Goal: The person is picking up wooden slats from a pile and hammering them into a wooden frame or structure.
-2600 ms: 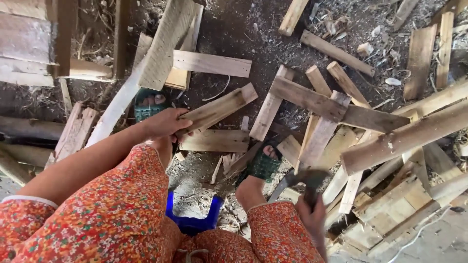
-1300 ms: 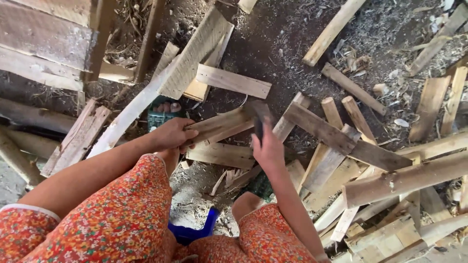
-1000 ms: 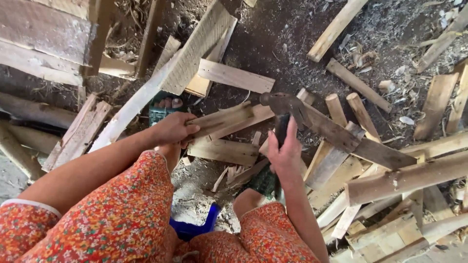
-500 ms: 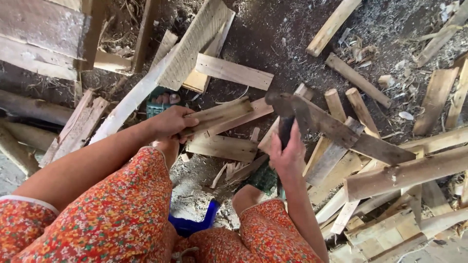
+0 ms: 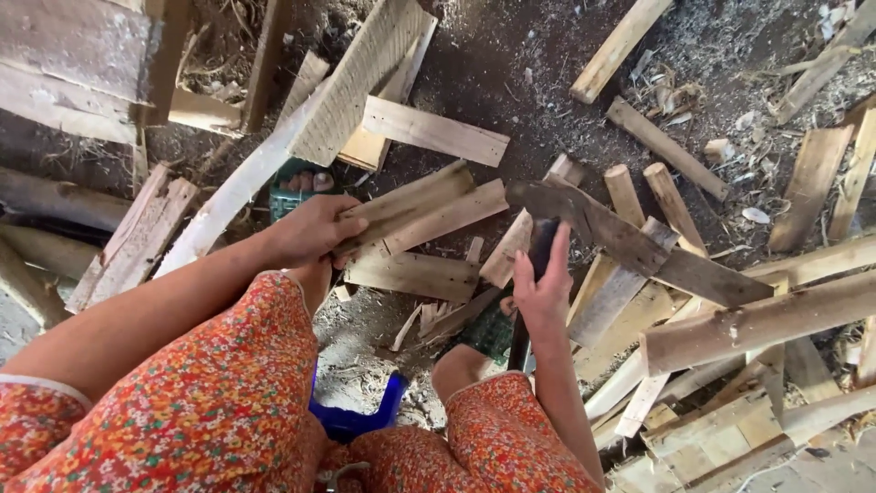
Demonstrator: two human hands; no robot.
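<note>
My left hand (image 5: 315, 228) grips the near end of a pale wooden slat (image 5: 415, 203), which lies slanted over other boards on the dirt. Beside that slat, my right hand (image 5: 543, 290) is closed around the dark handle of a tool (image 5: 540, 248). The tool stands upright just right of the slat's far end. Its head merges with a dark weathered plank (image 5: 639, 242) behind it, so I cannot make out its shape. My knees in red flowered cloth fill the bottom of the view.
Loose planks and offcuts lie all around on the dirt floor. A thick round pole (image 5: 757, 319) lies at the right, old boards (image 5: 64, 55) at the upper left. A green box (image 5: 294, 183) sits behind my left hand, and a blue plastic thing (image 5: 356, 422) lies between my legs.
My right hand lifted the tool from low on the right, swung it over the slat, and now holds it upright beside the slat. The left hand kept its grip throughout.
</note>
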